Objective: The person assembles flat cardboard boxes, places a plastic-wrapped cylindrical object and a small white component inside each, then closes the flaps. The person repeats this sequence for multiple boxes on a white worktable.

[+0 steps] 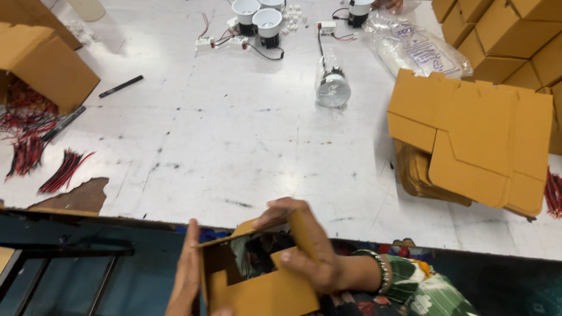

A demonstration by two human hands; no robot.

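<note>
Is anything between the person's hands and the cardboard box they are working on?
Nothing visible. Both the left hand and the right hand are already on the half-folded cardboard box, held at the white table's near edge.

Matt brown cardboard box [257,281], rough at its cut edges, lying below the table [234,134], whose white painted top is showing scuffed and chipped. On the table: glossy metal lamp [332,88] reflecting light; matt cardboard blanks [474,140]; clear crinkled plastic bag [415,50].
</note>
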